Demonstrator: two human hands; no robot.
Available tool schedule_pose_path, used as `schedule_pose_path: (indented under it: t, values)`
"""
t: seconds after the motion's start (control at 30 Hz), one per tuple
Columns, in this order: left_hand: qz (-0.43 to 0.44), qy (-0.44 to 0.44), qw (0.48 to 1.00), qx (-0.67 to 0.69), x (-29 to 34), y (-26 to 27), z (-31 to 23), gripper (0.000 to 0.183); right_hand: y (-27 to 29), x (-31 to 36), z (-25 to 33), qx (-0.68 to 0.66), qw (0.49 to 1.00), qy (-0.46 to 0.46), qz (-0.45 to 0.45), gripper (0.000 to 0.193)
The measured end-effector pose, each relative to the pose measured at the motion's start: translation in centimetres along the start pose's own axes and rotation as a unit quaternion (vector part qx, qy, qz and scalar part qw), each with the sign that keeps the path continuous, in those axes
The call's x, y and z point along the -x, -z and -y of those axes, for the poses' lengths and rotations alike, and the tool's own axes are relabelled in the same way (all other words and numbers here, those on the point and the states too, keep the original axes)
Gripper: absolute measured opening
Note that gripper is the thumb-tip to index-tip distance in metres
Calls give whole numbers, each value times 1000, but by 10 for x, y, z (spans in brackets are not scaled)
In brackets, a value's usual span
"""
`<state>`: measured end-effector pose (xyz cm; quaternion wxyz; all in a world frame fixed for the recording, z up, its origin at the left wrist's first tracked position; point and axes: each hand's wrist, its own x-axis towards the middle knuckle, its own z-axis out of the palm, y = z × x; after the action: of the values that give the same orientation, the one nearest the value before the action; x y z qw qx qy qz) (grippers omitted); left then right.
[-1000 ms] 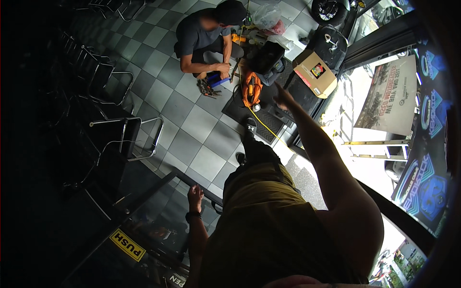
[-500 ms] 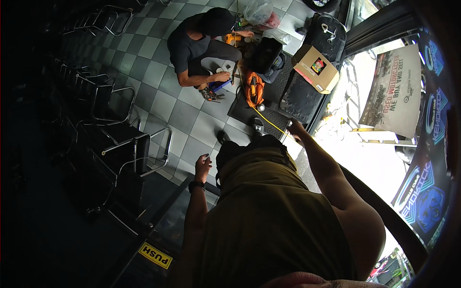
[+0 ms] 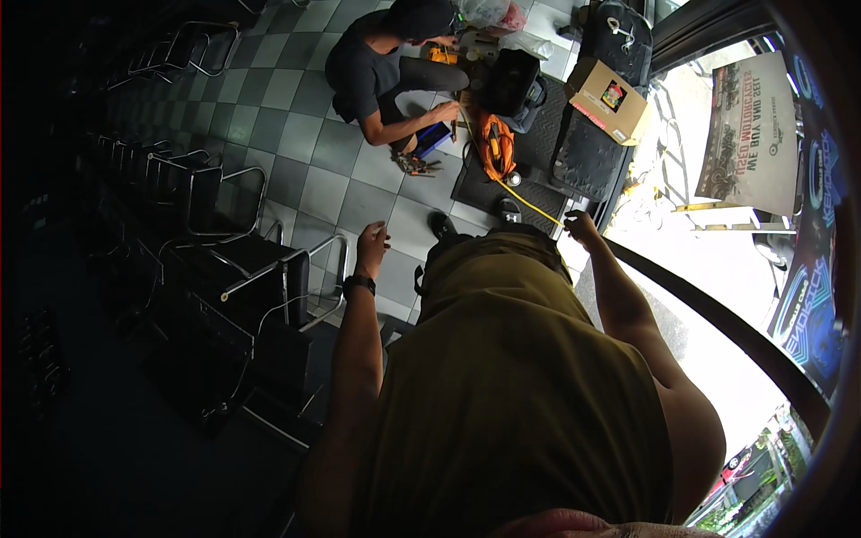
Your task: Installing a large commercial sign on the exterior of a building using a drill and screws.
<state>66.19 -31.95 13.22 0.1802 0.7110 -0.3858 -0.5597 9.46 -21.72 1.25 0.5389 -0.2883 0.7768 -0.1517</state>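
My left hand (image 3: 372,248), with a dark watch on its wrist, is raised over the tiled floor near a metal-framed chair. Its fingers are loosely bent and apart, and nothing shows in them. On the other side, my right hand (image 3: 580,224) has its fingers curled by the end of a thin yellow cord or strip (image 3: 535,207); whether it grips this is hidden. That yellow line runs past an orange bundle (image 3: 495,148) on a black mat (image 3: 536,172). A co-worker (image 3: 377,72) crouches ahead, one hand near a blue tray (image 3: 432,139) and some pliers-like tools (image 3: 417,165).
A cardboard box (image 3: 608,100) rests on a long black padded seat (image 3: 583,166) at the right. Beside the mat stands a black bag (image 3: 513,81). Chairs (image 3: 309,278) line the left. A dark curved door edge (image 3: 708,318) borders the bright doorway.
The view has shifted, with the floor things now further right and up. My left hand has risen toward the co-worker. The co-worker's near hand has moved from the tray toward the mat.
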Motion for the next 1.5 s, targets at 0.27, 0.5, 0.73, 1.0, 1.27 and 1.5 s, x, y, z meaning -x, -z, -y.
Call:
schedule_pose_path:
  t: [0.27,0.5,0.73,1.0,1.27,1.5]
  values:
    - [56,57,997,12,-23,40,54,30,-59,52,48,39,999,25,-23,35]
    - [84,102,991,15,-34,56,87,33,-92,74,78,27,997,58,-49,35]
    - [67,73,994,55,-63,73,67,33,-110,79,65,169,975,131,-57,36]
    - [77,50,994,57,-65,39,39,32,-70,69,68,66,996,38,-49,30]
    - [79,66,994,41,-50,27,48,34,-63,63,68,35,999,9,-36,30]
    - [67,86,993,36,-45,34,53,35,-68,63,64,46,998,20,-42,34]
